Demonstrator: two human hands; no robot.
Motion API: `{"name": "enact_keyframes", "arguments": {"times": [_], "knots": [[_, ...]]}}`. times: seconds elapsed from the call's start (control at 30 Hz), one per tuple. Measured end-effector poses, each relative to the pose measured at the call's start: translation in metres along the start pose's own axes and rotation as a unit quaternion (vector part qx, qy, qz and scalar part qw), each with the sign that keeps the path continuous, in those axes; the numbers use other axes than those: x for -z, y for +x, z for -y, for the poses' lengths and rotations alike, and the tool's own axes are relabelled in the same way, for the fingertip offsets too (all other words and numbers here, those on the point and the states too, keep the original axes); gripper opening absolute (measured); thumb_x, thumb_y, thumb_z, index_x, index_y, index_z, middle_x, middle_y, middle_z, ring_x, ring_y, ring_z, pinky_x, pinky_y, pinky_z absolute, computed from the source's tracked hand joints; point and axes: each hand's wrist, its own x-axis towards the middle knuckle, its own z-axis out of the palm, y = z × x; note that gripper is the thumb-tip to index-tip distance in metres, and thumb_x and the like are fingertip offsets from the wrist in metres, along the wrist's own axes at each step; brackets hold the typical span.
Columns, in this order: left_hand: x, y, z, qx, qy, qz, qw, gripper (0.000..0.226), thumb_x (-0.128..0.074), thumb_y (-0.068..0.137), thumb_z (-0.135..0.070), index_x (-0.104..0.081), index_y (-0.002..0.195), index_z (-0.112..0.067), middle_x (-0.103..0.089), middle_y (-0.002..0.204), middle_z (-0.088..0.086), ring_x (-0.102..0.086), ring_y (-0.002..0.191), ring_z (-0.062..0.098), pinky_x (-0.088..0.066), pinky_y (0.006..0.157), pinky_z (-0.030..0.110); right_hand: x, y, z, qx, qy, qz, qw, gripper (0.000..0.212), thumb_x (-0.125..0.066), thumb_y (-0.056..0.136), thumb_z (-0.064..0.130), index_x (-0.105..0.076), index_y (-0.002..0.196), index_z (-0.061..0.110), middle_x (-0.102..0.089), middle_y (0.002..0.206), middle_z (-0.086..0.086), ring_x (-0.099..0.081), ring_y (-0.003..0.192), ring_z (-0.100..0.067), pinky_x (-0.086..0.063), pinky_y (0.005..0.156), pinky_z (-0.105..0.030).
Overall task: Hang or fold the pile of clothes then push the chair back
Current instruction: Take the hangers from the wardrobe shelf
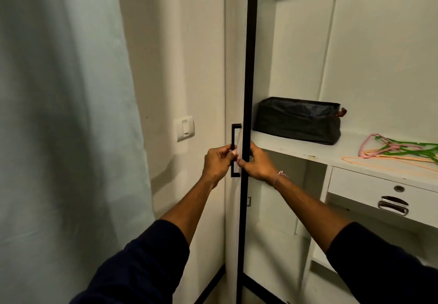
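Here, a person's left hand point(219, 161) curls its fingers round the black bar handle point(235, 150) while the right hand point(257, 163) grips the wardrobe door point(246, 90) by its dark edge. The clothes pile and chair are out of sight; thin, light plastic hangers point(398, 152) lie tangled on the white shelf point(331, 154), best lifted by their hooks.

Pale curtain point(59, 114) hangs down the left side, cream wall point(166, 54) beside it with a white light switch point(185, 128). A white wardrobe stands open, its black-edged door point(246, 66) seen edge-on. Inside, a dark fabric box point(298, 120) sits on the white shelf point(331, 152), and below it a drawer point(369, 192) with a metal handle point(393, 206). Soft light falls from above.
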Motion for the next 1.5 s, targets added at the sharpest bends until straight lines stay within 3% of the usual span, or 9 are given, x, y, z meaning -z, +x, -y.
{"name": "enact_keyframes", "arguments": {"times": [0.1, 0.27, 0.4, 0.63, 0.7, 1.0, 1.1, 1.23, 1.5], "knots": [[0.029, -0.011, -0.001, -0.031, 0.149, -0.068, 0.986, 0.03, -0.063, 0.097, -0.016, -0.068, 0.127, -0.016, -0.074, 0.113, 0.003, -0.07, 0.096, 0.012, -0.055, 0.091, 0.025, -0.031, 0.003, 0.017, -0.002, 0.001, -0.021, 1.0, 0.075, -0.068, 0.093, 0.012, -0.03, 0.156, 0.025, -0.058, 0.141, -0.007, -0.059, 0.125, -0.03, -0.05, 0.1, -0.04], [0.085, -0.03, -0.01, -0.109, 0.396, -0.34, 0.846, 0.016, -0.059, 0.093, -0.022, -0.071, 0.1, -0.014, -0.072, 0.089, 0.007, -0.066, 0.08, 0.025, -0.047, 0.064, 0.031, -0.069, 0.011, 0.035, -0.015, -0.029, -0.047, 0.998, 0.087, -0.069, 0.092, 0.015, -0.017, 0.16, 0.024, -0.061, 0.137, -0.011, -0.066, 0.111, -0.032, -0.055, 0.097, -0.045], [0.13, -0.027, -0.001, -0.119, 0.391, -0.413, 0.814, 0.021, -0.063, 0.088, -0.022, -0.055, 0.102, -0.008, -0.06, 0.097, 0.011, -0.057, 0.089, 0.026, -0.051, 0.078, 0.041, -0.088, 0.016, 0.045, -0.024, -0.052, -0.059, 0.997, 0.088, -0.069, 0.093, 0.018, -0.013, 0.161, 0.02, -0.065, 0.126, -0.013, -0.068, 0.102, -0.032, -0.056, 0.095, -0.045], [0.159, -0.021, -0.012, -0.05, 0.161, -0.489, 0.856, 0.045, -0.071, 0.09, -0.023, -0.041, 0.12, -0.009, -0.059, 0.077, 0.011, -0.059, 0.062, 0.018, -0.045, 0.058, 0.019, -0.112, 0.024, 0.051, -0.029, -0.062, -0.07, 0.995, 0.092, -0.07, 0.092, 0.025, -0.009, 0.161, 0.019, -0.067, 0.116, -0.013, -0.068, 0.099, -0.031, -0.056, 0.095, -0.045], [0.164, -0.015, -0.012, -0.023, 0.106, -0.483, 0.869, 0.047, -0.072, 0.091, -0.022, -0.041, 0.124, -0.01, -0.055, 0.071, 0.005, -0.055, 0.06, 0.012, -0.043, 0.059, 0.018, -0.115, 0.024, 0.054, -0.026, -0.068, -0.069, 0.995, 0.091, -0.069, 0.093, 0.025, -0.009, 0.161, 0.018, -0.067, 0.117, -0.013, -0.068, 0.1, -0.031, -0.055, 0.093, -0.043], [0.168, 0.021, 0.006, 0.001, 0.202, -0.355, 0.913, 0.026, -0.064, 0.096, -0.032, -0.068, 0.116, -0.015, -0.073, 0.097, 0.01, -0.069, 0.092, 0.027, -0.052, 0.077, 0.032, -0.128, 0.023, 0.071, -0.018, -0.095, -0.064, 0.993, 0.089, -0.068, 0.095, 0.026, -0.009, 0.161, 0.015, -0.068, 0.117, -0.012, -0.069, 0.1, -0.027, -0.053, 0.094, -0.038], [0.17, 0.034, 0.014, -0.008, 0.172, -0.296, 0.94, 0.028, -0.07, 0.09, -0.036, -0.069, 0.11, -0.015, -0.071, 0.082, 0.003, -0.07, 0.081, 0.024, -0.059, 0.079, 0.037, -0.13, 0.023, 0.076, -0.023, -0.104, -0.057, 0.993, 0.089, -0.066, 0.096, 0.028, -0.007, 0.161, 0.015, -0.067, 0.104, -0.01, -0.063, 0.086, -0.018, -0.054, 0.087, -0.035], [0.169, 0.047, 0.027, -0.014, 0.141, -0.255, 0.956, 0.026, -0.067, 0.092, -0.027, -0.07, 0.115, -0.017, -0.074, 0.096, 0.007, -0.071, 0.084, 0.023, -0.061, 0.081, 0.044, -0.143, 0.032, 0.077, 0.001, -0.1, -0.061, 0.993, 0.089, -0.066, 0.096, 0.031, -0.007, 0.16, 0.012, -0.056, 0.076, 0.002, -0.052, 0.06, -0.006, -0.046, 0.067, -0.02], [0.183, 0.065, 0.038, -0.008, 0.151, -0.202, 0.968, 0.029, -0.051, 0.101, -0.009, -0.067, 0.126, -0.011, -0.069, 0.124, 0.008, -0.064, 0.114, 0.021, -0.051, 0.104, 0.04, -0.176, 0.05, 0.082, 0.024, -0.122, -0.071, 0.99, 0.093, -0.063, 0.096, 0.041, -0.003, 0.16, 0.011, -0.068, 0.103, -0.015, -0.07, 0.086, -0.025, -0.057, 0.081, -0.03]]}}
